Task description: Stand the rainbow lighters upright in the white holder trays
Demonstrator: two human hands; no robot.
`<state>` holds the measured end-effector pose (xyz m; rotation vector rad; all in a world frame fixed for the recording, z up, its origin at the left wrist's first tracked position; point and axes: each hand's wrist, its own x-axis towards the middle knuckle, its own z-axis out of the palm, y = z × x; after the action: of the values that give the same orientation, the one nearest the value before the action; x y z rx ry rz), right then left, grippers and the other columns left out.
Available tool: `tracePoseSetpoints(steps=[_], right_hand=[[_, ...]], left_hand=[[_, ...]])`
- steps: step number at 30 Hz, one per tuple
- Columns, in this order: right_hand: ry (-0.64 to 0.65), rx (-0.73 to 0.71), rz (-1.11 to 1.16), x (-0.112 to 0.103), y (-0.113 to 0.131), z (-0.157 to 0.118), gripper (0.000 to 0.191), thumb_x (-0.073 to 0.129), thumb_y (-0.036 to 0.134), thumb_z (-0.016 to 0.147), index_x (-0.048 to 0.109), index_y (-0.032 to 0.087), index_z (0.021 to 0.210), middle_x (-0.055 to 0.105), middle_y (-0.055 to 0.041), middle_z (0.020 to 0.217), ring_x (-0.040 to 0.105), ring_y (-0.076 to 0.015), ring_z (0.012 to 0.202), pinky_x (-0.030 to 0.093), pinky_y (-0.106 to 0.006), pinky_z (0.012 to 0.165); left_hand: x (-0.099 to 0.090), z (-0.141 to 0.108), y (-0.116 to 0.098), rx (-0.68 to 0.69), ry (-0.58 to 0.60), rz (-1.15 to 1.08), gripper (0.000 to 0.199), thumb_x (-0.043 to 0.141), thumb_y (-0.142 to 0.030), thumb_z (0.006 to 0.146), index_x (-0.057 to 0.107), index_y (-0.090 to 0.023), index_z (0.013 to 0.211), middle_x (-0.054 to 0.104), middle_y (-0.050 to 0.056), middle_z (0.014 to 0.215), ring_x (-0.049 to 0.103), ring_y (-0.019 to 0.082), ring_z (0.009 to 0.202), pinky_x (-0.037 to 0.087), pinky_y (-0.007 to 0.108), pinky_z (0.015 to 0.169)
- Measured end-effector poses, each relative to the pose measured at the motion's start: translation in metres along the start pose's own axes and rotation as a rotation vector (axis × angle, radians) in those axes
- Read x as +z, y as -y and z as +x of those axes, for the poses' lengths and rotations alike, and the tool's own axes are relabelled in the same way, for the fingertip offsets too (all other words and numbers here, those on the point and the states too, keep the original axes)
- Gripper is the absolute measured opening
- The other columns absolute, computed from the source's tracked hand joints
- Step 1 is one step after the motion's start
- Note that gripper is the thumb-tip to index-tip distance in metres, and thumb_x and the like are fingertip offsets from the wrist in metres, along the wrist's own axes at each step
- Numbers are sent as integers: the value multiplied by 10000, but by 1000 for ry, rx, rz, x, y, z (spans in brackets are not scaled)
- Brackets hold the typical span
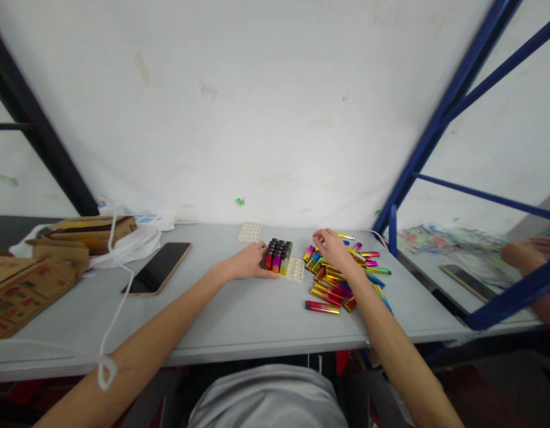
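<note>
- The grey table (pixel 239 321) runs along a scuffed white wall (pixel 275 119), marked with tan patches and small green spots.
- A black post (pixel 43 131) slants up at the left, a blue frame (pixel 429 145) at the right.
- Beyond the blue frame is another table with a phone and a spread of colourful packets (pixel 439 241), where another person's hands (pixel 519 255) show.
- On the left of the near table lie torn cardboard boxes (pixel 29 285), white wrapping and a dark phone (pixel 161 267); a white cable (pixel 121 255) hangs in front of them, crossing the view beside the phone.
- A second pale tray (pixel 250 231) lies near the wall, behind the left hand (pixel 250 261).
- The upright lighters (pixel 278 257) stand in a tight block on the white tray (pixel 295 269), black tops up, with red, purple and yellow shiny sides; the tray's right part shows bare cells.
- The left hand is partly closed round the block's left side, thumb along the front, holding it.
- To the right sprawls a loose pile of lighters (pixel 330 291), metallic gold, red, blue and green; one red-and-gold lighter (pixel 323 307) lies at its near edge.
- The right hand (pixel 332 245) is over the pile's far left part, fingers loosely bent; whether it holds anything cannot be told.
</note>
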<state>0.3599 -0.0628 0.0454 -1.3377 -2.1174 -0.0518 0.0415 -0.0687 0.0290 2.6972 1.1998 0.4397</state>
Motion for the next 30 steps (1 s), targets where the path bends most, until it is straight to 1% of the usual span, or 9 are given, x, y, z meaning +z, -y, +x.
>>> tracePoseSetpoints(steps=[3,5,8,11,14,18,22,27,30], right_hand=[[190,81,-176,1,-29,-2,233,654,234,991,737,140,1188,735,-182,1241,677,-290,1188,476,-375,1065],[294,136,-230,3,-38,-4,283,684,259,987,742,144,1240,748,-180,1252,688,-293,1197,484,-367,1054],[338,213,-268,3,-42,-4,333,722,258,963,737,173,1285,778,-143,1196,714,-286,1142,504,-358,1002],[308,201,-275,3,-41,-2,246,707,215,958,776,180,1192,772,-138,1162,719,-274,1090,509,-345,972],[168,131,-204,4,-38,1,205,632,220,1002,781,164,1132,752,-151,1119,715,-257,1040,509,-336,968],[-43,87,2,5,-30,4,304,543,318,1051,704,154,1250,766,-121,1007,718,-237,888,527,-334,894],[-102,89,180,6,-10,3,423,429,430,1081,686,171,1294,766,-64,838,705,-229,766,511,-335,819],[-102,111,346,14,12,2,425,598,592,960,753,205,1047,668,-8,676,602,-204,645,439,-302,656],[-70,144,415,19,19,2,460,643,659,900,636,219,764,541,29,580,491,-169,570,365,-294,590]], left_hand=[[0,0,0,-11,5,17,682,712,-813,767,685,-173,1001,662,142,1133,648,336,1071,527,426,1012],[0,1,0,-8,2,14,697,707,-819,765,687,-171,1020,664,145,1142,651,338,1071,531,426,1004],[0,1,0,12,-13,13,695,697,-825,768,693,-179,1023,673,140,1135,651,338,1073,530,426,1002],[0,1,0,13,-12,22,677,699,-817,772,698,-178,995,676,138,1108,652,340,1060,530,430,998],[0,1,0,9,-12,12,681,704,-813,770,698,-173,1004,673,142,1115,650,340,1065,530,432,998],[0,1,0,12,-19,-15,684,699,-828,761,693,-181,983,667,139,1115,647,335,1053,535,436,990],[0,1,0,-1,0,-21,680,691,-835,765,688,-180,952,657,142,1118,644,336,1056,534,437,996],[-1,1,0,11,-14,-26,664,722,-803,763,705,-180,993,664,138,1126,638,341,1076,527,442,1011],[0,1,1,20,-12,-25,652,728,-785,773,709,-179,1013,667,139,1131,637,341,1084,522,444,1018]])
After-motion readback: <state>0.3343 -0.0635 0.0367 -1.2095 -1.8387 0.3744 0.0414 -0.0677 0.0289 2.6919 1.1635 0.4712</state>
